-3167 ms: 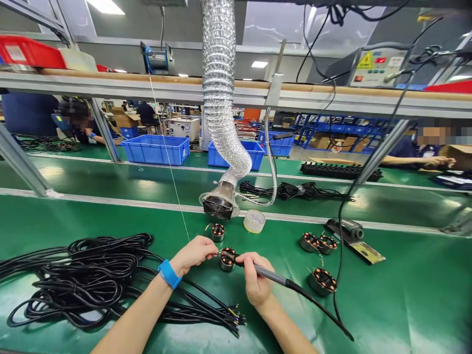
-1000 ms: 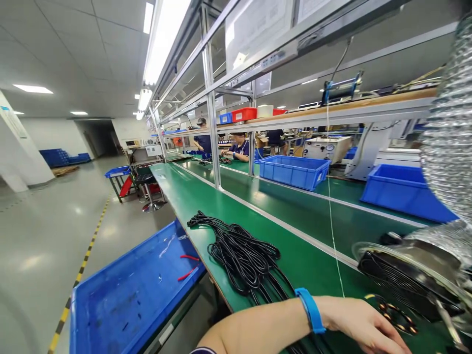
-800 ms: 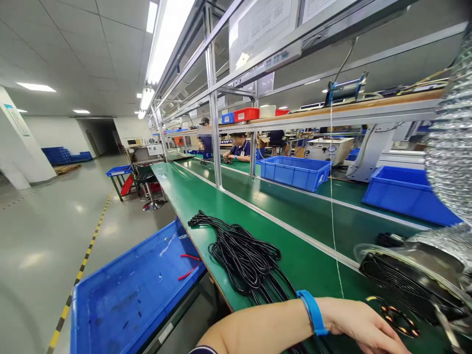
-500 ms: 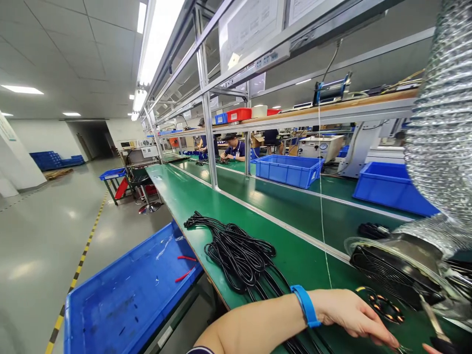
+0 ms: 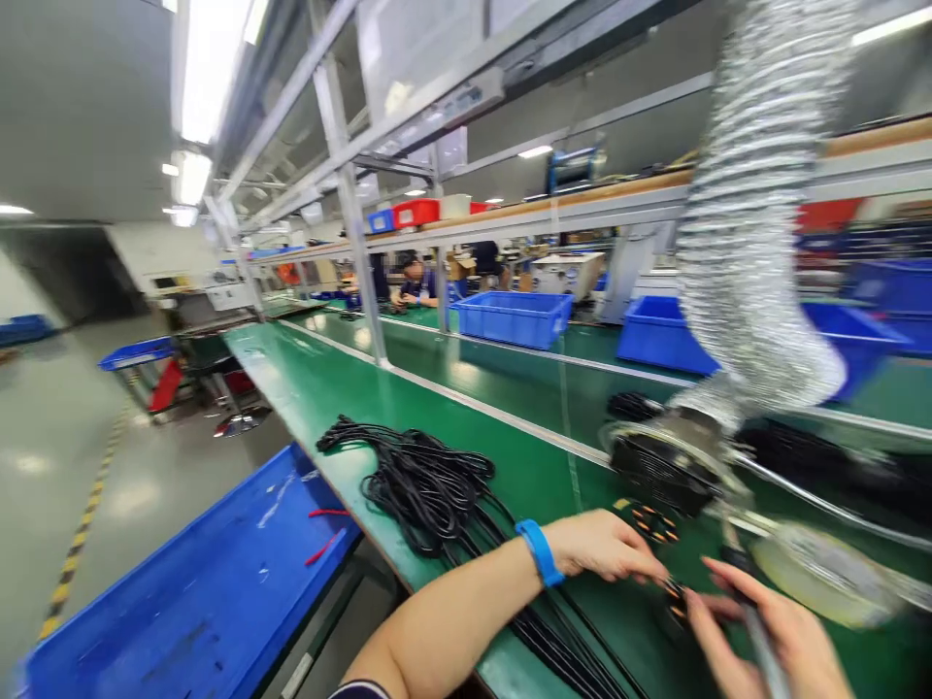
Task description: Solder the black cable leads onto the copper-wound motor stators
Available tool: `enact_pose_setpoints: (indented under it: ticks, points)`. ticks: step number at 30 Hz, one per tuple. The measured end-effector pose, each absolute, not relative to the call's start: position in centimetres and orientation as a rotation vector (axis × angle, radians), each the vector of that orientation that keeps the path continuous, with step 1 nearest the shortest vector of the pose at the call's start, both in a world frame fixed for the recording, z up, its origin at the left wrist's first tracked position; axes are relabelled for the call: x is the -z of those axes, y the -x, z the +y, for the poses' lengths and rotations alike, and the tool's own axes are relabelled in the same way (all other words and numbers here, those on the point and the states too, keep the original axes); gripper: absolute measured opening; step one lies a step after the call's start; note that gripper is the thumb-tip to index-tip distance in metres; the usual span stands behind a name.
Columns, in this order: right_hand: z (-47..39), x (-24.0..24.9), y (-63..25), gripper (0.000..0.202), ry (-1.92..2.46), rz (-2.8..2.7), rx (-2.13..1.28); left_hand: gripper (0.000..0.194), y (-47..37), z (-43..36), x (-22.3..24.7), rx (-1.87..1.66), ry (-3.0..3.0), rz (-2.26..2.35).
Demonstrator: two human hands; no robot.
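Observation:
My left hand (image 5: 604,546), with a blue band on the wrist, is closed at the fingertips on a small dark round part (image 5: 677,600) with copper-coloured patches. Opposite it, my right hand (image 5: 772,631) grips a soldering iron (image 5: 741,563), its metal tip pointing away from me. Thumb and fingers of that hand also reach the dark part. Just beyond my left fingers a similar black ring-shaped part (image 5: 653,524) lies on the green bench (image 5: 539,510). A bundle of black cables (image 5: 429,485) rests left of my hands, its strands running under my left forearm.
A fan unit (image 5: 659,466) with a silver duct (image 5: 749,223) stands behind my hands. A yellowish round transparent piece (image 5: 830,573) is at the right. A thin strand (image 5: 568,417) hangs down to the bench. A blue tray (image 5: 218,573) sits lower left. Another person (image 5: 417,282) works farther back.
My view has swung right. My right hand has come into view with the soldering iron, and my two hands now meet at the dark round part.

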State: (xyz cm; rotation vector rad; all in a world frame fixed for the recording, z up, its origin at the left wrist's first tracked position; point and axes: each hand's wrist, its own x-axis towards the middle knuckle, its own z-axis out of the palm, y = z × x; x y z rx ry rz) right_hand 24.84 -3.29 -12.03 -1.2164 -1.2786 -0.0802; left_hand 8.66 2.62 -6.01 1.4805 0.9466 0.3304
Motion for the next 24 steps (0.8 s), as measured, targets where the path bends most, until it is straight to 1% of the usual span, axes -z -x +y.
enact_pose_setpoints:
  ticks: [1, 4, 6, 8, 12, 18, 24]
  points:
    - [-4.2, 11.5, -24.4, 0.045, 1.211, -1.325, 0.118, 0.02, -8.5, 2.0, 5.9, -0.376, -1.507, 0.942]
    - [-6.6, 10.2, -23.7, 0.029, 1.205, -1.431, 0.091, 0.021, -8.1, 1.0, 5.6, -0.401, -1.582, 0.931]
    - [-7.6, 9.6, -23.6, 0.024, 1.235, -1.427, 0.003, 0.021, -8.0, 0.9, 5.7, -0.377, -1.583, 0.919]
    - [-8.4, 9.1, -23.7, 0.023, 1.262, -1.387, -0.045, 0.021, -8.1, 1.0, 5.9, -0.338, -1.544, 0.896]
    - [-10.2, 8.3, -23.9, 0.013, 1.245, -1.305, 0.002, 0.021, -8.3, 0.6, 6.0, -0.293, -1.504, 0.898]
    - [-12.0, 8.2, -24.4, 0.024, 1.168, -1.348, 0.194, 0.021, -8.6, 0.1, 5.9, -0.31, -1.529, 0.934]
    - [-12.0, 8.0, -24.1, 0.023, 1.122, -1.425, 0.257, 0.022, -8.8, -0.1, 6.1, -0.341, -1.54, 0.948]
